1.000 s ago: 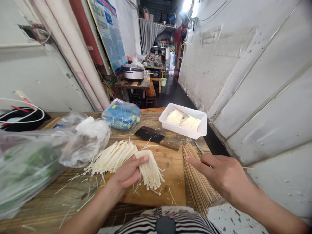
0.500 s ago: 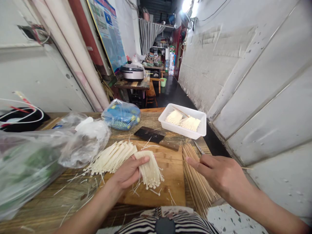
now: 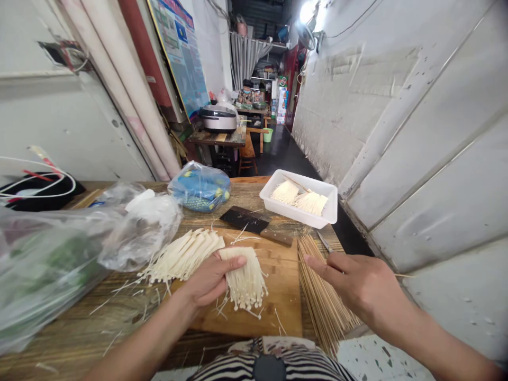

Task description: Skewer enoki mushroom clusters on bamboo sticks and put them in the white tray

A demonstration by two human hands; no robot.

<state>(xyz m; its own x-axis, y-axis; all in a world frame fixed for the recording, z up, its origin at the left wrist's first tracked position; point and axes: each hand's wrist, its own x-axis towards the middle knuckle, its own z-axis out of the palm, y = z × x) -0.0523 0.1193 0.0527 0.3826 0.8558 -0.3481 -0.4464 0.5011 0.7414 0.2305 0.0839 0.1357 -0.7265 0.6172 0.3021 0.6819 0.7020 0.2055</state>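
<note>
My left hand point(image 3: 210, 275) pinches a flat bunch of enoki mushrooms point(image 3: 246, 280), thumb on top, over the wooden cutting board point(image 3: 278, 312). The caps of the bunch point toward me. My right hand point(image 3: 357, 280) is closed around a thin bamboo skewer point(image 3: 405, 275), whose rear end sticks out behind the hand; its front part is hard to make out. Below that hand lies a bundle of bamboo skewers point(image 3: 321, 301) beside the board. More enoki mushrooms point(image 3: 184, 254) are fanned out at the board's left. A cleaver point(image 3: 254, 225) rests across the board's far edge.
A white plastic tray point(image 3: 331, 211) holding enoki portions stands at the back right. Scissors point(image 3: 324, 242), partly hidden, lie near my right hand. Plastic bags point(image 3: 143, 227) and a bag with blue contents point(image 3: 200, 188) sit to the left. A person point(image 3: 246, 92) is far back.
The view has shifted slightly. Both hands keep their holds, and the enoki bunch in my left hand looks a little more spread out.
</note>
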